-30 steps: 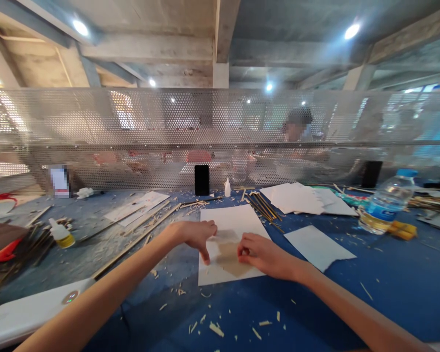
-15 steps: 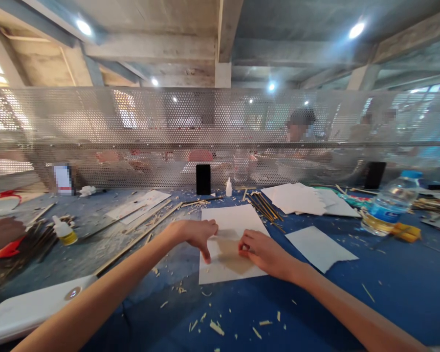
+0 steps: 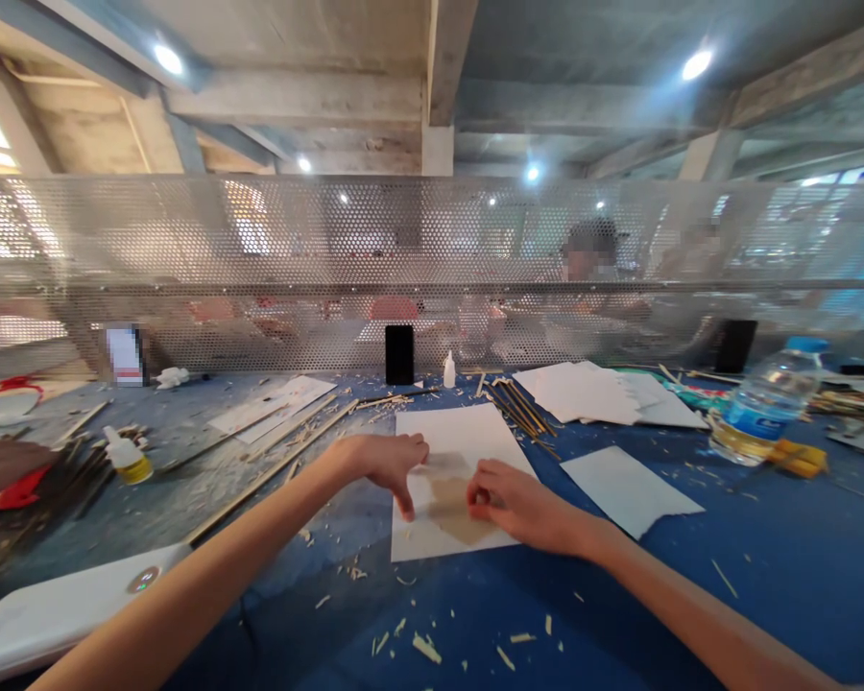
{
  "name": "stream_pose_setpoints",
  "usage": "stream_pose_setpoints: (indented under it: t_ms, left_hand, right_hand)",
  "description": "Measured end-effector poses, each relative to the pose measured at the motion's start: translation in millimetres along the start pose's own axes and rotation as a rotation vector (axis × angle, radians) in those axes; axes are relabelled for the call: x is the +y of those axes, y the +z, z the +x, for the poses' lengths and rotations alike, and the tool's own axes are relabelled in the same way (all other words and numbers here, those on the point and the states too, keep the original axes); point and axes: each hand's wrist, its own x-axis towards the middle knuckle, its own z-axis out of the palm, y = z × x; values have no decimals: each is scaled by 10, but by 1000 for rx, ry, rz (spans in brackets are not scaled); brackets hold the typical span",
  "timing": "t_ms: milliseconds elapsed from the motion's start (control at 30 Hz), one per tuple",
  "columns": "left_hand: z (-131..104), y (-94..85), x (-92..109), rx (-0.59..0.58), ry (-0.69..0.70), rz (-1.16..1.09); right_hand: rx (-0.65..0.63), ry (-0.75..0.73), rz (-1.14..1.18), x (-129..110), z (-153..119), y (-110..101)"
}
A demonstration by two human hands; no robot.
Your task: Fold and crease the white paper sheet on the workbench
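A white sheet of paper lies flat on the blue table. On its left edge rests my left hand, thumb and fingers spread apart, holding nothing. My right hand is over the right part of the sheet with its fingers curled and pinched together. Whatever may be between those fingertips is too small to make out. A tan shadowed patch shows on the paper between the two hands.
Thin sticks and a small white bottle are behind the sheet. A torn sheet and a water bottle stand right. At left are a glue bottle, a white device and another person's hand.
My right hand has shifted very slightly down over the paper, its fingers still curled. My left hand stays in place. The other person's hand at the far left has moved slightly.
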Motion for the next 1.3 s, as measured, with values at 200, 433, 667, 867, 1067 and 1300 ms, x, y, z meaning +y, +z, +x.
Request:
stream_pose_setpoints:
  t_ms: [200, 433, 667, 867, 1067, 1300]
  left_hand:
    - [14, 2, -6, -20, -7, 30]
    - [31, 28, -30, 5, -4, 20]
    - [39, 38, -52, -6, -6, 23]
    - [33, 40, -46, 8, -1, 11]
    - [42, 42, -53, 10, 17, 13]
    - [30, 34, -45, 4, 10, 1]
  right_hand:
    - [79, 34, -102, 49, 12, -23]
    - [-36, 1, 84, -65, 7, 6]
    - [117, 83, -65, 27, 18, -46]
    - [9, 22, 35, -45, 27, -16]
    - [46, 20, -11, -31, 8, -33]
    - [29, -4, -8, -23, 8, -16]
